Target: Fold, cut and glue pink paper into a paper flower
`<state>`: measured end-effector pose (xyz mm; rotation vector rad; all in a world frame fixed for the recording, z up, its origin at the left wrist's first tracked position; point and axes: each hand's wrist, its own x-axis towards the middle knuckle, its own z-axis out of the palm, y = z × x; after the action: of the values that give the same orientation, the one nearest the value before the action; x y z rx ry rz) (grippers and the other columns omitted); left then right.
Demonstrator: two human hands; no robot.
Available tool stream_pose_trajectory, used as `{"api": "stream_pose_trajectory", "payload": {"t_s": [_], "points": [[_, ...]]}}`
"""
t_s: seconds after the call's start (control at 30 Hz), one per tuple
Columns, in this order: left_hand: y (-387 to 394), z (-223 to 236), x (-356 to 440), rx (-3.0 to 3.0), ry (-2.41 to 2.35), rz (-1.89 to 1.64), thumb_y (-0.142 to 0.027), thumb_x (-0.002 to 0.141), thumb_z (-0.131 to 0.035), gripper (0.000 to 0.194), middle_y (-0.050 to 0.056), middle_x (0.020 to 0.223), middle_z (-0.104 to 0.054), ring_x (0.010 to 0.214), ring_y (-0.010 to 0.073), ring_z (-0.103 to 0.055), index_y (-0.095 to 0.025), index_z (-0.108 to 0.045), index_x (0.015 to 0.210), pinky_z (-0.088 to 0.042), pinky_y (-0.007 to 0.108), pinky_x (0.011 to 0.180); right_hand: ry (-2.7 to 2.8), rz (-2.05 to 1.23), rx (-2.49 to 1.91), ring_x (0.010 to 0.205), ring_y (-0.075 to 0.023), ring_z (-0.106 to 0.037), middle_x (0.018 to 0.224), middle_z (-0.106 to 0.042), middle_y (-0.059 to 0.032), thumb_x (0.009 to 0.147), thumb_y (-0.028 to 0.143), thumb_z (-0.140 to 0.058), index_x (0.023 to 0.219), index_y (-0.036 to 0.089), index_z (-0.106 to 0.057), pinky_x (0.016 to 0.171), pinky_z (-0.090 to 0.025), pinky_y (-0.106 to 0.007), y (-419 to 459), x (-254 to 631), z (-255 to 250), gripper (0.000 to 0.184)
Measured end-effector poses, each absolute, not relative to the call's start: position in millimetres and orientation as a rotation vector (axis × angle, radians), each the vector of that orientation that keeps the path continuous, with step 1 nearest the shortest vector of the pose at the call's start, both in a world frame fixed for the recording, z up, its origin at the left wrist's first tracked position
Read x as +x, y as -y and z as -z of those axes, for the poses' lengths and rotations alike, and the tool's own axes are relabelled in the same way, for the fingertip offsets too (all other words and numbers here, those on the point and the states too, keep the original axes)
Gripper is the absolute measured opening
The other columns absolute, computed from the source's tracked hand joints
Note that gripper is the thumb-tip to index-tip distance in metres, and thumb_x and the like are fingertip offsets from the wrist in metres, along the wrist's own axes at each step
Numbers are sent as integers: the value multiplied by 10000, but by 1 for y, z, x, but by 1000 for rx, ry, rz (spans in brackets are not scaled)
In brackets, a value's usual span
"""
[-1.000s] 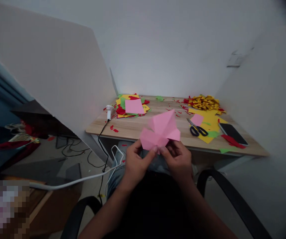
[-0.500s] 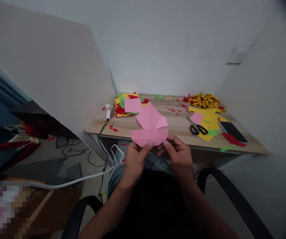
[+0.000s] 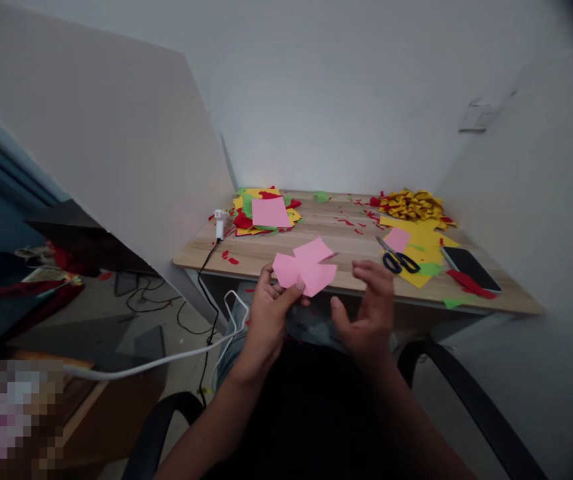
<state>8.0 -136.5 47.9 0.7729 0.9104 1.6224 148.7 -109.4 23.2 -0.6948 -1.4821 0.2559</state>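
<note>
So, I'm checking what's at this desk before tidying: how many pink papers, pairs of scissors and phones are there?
Pink papers: 3 (held sheet, left sheet, right sheet)
Scissors: 1
Phone: 1
Total: 5

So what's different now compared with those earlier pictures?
The right hand has let go of the pink cut paper and is now apart from it, with its fingers open. The left hand alone holds the paper, which has turned and now shows separate lobes. The scissors, the phone and the yellow folded pile stayed put on the table.
</note>
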Motion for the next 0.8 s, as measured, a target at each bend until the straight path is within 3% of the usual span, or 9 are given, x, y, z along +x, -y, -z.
{"api": "stream_pose_trajectory", "payload": {"t_s": [0.07, 0.13, 0.2, 0.27, 0.33, 0.37, 0.53, 0.67, 0.8], "points": [[136, -46, 6, 797, -954, -1600, -260, 683, -855, 904, -61, 710, -684, 530, 80, -602, -216, -361, 1438, -472, 173, 580, 1722, 29, -671, 1257, -314, -506, 1349, -527, -85, 766, 128, -706, 1105, 321, -685, 1034, -405, -538, 107, 155, -25, 391], [136, -43, 3, 907, -1020, -1587, -289, 748, -811, 967, -72, 663, -651, 545, 97, -599, -237, -249, 1535, -484, 206, 623, 1832, 78, -646, 1207, -297, -543, 1287, -600, -62, 801, 140, -712, 993, 312, -725, 1011, -405, -522, 103, 161, -28, 258], [136, -42, -3, 1161, -1197, -1623, -329, 796, -768, 779, -33, 727, -652, 651, 131, -623, -242, -415, 1485, -507, 267, 707, 1853, -4, -633, 1068, -254, -610, 1066, -705, -38, 841, 167, -705, 924, 285, -725, 957, -428, -476, 100, 164, -31, 146], [138, -44, -11, 1541, -1481, -1665, -362, 806, -755, 465, 56, 980, -678, 935, 210, -644, -246, -674, 1248, -504, 373, 872, 1879, -142, -646, 895, -207, -645, 853, -728, -5, 868, 179, -690, 887, 263, -717, 879, -445, -421, 98, 166, -34, 90], [142, -49, -18, 1913, -1655, -1617, -372, 820, -747, 287, 95, 1315, -606, 1246, 285, -532, -276, -756, 1091, -412, 483, 1044, 1932, -311, -656, 771, -172, -644, 767, -720, 12, 885, 200, -676, 867, 251, -715, 800, -453, -375, 98, 168, -38, 67], [144, -52, -21, 2054, -1600, -1536, -364, 842, -732, 238, 86, 1361, -602, 1278, 281, -521, -285, -764, 1064, -393, 486, 1067, 1948, -403, -655, 741, -162, -642, 757, -717, 13, 889, 216, -673, 857, 248, -717, 769, -460, -357, 99, 168, -40, 63], [150, -59, -18, 1979, -1353, -1288, -339, 921, -653, 156, 30, 897, -789, 863, 186, -716, -249, -779, 935, -521, 310, 803, 1829, -706, -708, 733, -154, -656, 774, -722, -5, 848, 289, -713, 828, 242, -733, 704, -519, -305, 108, 166, -46, 55], [151, -58, -9, 1742, -1429, -1323, -364, 898, -670, 196, 31, 829, -790, 737, 164, -715, -210, -785, 858, -510, 237, 640, 1592, -859, -833, 703, -152, -662, 777, -721, -16, 765, 333, -775, 827, 206, -707, 649, -532, -273, 111, 161, -43, 157], [154, -62, -2, 1593, -1388, -1436, -369, 850, -719, 197, 29, 756, -776, 674, 142, -694, -190, -782, 797, -506, 208, 604, 1509, -1033, -845, 604, -123, -610, 686, -671, 12, 750, 337, -785, 788, 192, -667, 553, -484, -236, 112, 157, -44, 192]]}}
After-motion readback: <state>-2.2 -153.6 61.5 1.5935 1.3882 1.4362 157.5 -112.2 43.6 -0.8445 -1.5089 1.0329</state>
